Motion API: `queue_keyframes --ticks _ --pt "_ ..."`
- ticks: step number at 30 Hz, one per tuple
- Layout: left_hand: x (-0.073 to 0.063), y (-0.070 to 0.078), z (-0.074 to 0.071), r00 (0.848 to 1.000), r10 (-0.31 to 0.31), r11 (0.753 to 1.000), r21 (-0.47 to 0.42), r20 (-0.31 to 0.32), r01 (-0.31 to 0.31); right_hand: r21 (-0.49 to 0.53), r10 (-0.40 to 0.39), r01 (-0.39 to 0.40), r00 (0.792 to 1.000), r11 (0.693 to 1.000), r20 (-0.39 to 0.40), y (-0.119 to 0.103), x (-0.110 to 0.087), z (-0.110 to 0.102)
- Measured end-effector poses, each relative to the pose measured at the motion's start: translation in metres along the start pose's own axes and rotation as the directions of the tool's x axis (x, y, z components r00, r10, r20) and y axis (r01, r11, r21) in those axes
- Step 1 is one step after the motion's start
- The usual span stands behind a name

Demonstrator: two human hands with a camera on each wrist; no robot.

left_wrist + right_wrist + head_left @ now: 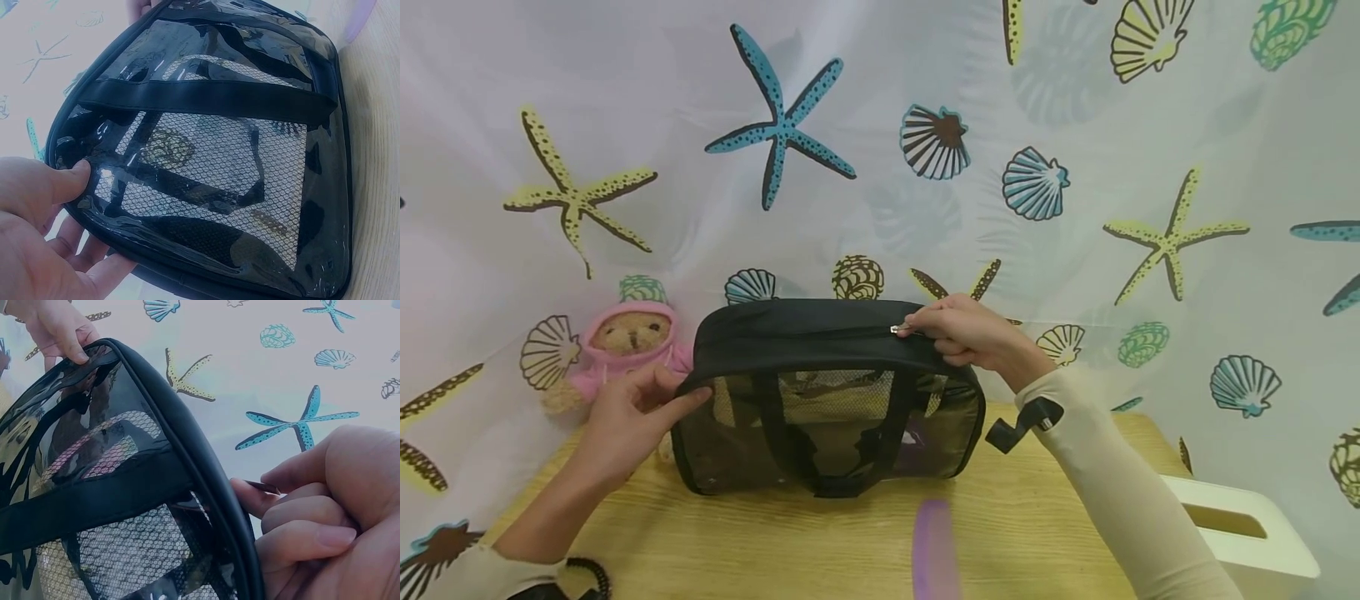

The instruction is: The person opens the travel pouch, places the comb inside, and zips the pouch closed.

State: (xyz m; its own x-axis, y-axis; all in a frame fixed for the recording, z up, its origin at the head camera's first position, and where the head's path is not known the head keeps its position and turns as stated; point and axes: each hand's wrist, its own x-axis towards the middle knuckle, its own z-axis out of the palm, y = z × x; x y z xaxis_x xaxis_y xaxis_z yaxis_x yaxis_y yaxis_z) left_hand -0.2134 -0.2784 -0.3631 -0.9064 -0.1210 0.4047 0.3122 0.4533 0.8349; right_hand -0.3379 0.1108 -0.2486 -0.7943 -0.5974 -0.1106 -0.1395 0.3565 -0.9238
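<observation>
A black bag (797,321) with clear plastic sides, mesh panels and black strap handles stands upright on the table. My left hand (632,417) pinches the bag's upper left edge. In the left wrist view the thumb of that hand (37,231) presses the clear side while the fingers reach round the rim. At the right part of the bag's top, my right hand (973,337) pinches the small metal zipper pull (896,330) between thumb and forefinger. The right wrist view shows the pull tab (264,486) held there. Something purple shows faintly through the bag's clear front.
A teddy bear (631,333) in a pink hoodie sits behind the bag's left end. A translucent purple strip (936,546) lies on the wooden table (820,550) in front. A white box with a slot (1262,546) stands at the right. Behind hangs a shell-and-starfish curtain (865,125).
</observation>
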Motion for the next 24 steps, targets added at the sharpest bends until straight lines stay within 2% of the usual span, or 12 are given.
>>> queue_keyframes --ticks 9,24 --pt "-0.002 0.002 -0.001 1.000 0.004 1.000 0.003 -0.007 -0.004 -0.003 0.012 -0.012 1.000 1.000 -0.016 -0.007 0.005 0.007" --pt "-0.003 -0.001 -0.003 1.000 0.008 1.000 -0.003 0.007 -0.008 -0.018 0.000 0.000 1.000 1.000 0.012 -0.015 0.012 0.015"
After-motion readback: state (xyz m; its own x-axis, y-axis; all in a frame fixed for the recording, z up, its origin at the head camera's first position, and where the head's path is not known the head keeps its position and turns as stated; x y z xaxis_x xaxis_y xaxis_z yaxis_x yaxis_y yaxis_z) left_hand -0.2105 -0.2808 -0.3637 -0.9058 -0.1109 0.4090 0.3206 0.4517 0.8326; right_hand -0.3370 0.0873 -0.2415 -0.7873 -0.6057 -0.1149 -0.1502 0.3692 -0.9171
